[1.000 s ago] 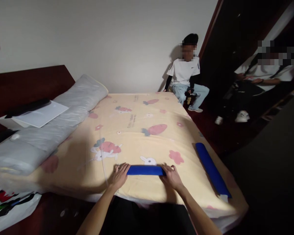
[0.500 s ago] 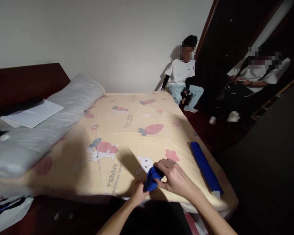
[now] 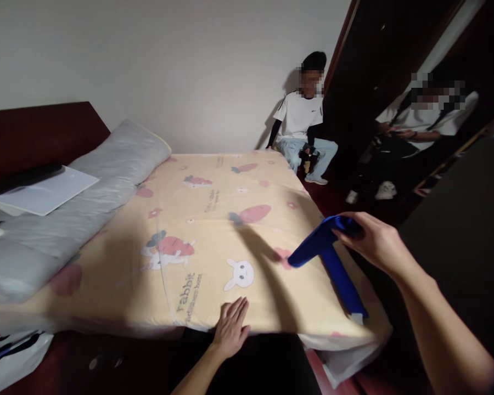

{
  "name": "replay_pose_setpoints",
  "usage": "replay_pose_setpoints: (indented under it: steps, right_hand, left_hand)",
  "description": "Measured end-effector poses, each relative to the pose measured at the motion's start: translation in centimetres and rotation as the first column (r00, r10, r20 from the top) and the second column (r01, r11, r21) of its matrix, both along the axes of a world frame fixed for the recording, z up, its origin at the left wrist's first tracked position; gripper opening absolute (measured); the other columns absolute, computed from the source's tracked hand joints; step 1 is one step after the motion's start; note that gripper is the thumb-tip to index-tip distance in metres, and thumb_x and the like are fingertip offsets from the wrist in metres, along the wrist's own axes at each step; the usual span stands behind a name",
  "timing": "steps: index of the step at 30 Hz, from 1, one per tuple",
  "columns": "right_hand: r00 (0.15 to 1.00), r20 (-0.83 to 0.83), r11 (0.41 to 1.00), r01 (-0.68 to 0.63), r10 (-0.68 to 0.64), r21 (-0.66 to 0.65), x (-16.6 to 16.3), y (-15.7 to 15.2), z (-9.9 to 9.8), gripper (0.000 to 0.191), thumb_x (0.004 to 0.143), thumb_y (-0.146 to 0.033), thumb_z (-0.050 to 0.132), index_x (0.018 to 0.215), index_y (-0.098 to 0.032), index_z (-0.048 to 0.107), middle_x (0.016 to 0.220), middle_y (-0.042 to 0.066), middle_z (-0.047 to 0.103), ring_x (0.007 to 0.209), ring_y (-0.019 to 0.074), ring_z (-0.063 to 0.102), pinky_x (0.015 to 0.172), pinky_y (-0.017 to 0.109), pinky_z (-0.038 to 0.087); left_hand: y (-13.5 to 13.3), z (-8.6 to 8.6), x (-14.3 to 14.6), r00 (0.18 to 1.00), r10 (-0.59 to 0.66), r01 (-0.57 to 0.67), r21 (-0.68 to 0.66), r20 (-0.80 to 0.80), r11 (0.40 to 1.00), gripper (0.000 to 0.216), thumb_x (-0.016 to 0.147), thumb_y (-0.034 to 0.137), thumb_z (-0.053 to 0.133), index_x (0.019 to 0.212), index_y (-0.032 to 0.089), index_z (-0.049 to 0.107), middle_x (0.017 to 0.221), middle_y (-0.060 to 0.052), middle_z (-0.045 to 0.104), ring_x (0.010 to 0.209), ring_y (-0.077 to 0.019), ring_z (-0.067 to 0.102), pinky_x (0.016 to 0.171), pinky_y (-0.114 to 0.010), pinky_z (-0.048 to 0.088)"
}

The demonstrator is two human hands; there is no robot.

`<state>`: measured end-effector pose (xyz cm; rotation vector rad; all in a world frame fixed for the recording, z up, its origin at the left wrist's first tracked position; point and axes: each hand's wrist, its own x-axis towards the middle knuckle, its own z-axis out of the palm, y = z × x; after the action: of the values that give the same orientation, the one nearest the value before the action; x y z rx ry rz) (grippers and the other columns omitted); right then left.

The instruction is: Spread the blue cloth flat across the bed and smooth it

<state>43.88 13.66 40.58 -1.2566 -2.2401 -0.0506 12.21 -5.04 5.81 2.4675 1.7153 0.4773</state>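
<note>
Our right hand (image 3: pixel 376 241) grips one end of a rolled blue cloth (image 3: pixel 313 247), a tight tube slanting down above the bed (image 3: pixel 214 219). Our left hand (image 3: pixel 230 327) lies flat and released on the bed's near edge

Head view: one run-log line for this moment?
right hand: holds blue roll in the air, above second blue roll | left hand: open, flat on bed edge | two people seated beyond

Dim indoor light, hard arm shadow across bed (image 3: pixel 197 258), dark right side, wide-angle edge warp, slight softness.
</note>
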Motion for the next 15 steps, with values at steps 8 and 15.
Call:
replay_pose_setpoints:
  steps: [8,15]
  right_hand:
    - [0.975,0.186,0.988,0.101,-0.121,0.113,5.1,0.2,-18.0,0.023,0.083,-0.023,0.055,0.104,-0.016,0.061,0.098,0.014,0.066,0.083,0.0249,0.066,0.065,0.033,0.053]
    - [0.819,0.559,0.955,-0.049,-0.129,0.293,8.2,-4.2,-30.6,0.027,0.075,-0.014,0.057,0.098,-0.015,0.073,0.094,0.014,0.071,0.084,0.0265,0.065,0.073,0.038,0.055]
  left_hand:
    - [-0.1,0.7,-0.1,0.997,-0.005,0.007,-0.033,0.071,0.999,0.064,0.098,0.039,0.04,0.155,0.028,0.014,0.16,0.0,0.031,0.147,-0.0201,0.029,0.116,-0.045,0.03]
    - [-0.1,1.3,-0.1,0.995,-0.003,0.01,-0.059,0.104,0.998,0.064,0.097,0.037,0.041,0.155,0.028,0.016,0.16,0.0,0.032,0.148,-0.0188,0.028,0.117,-0.045,0.03]
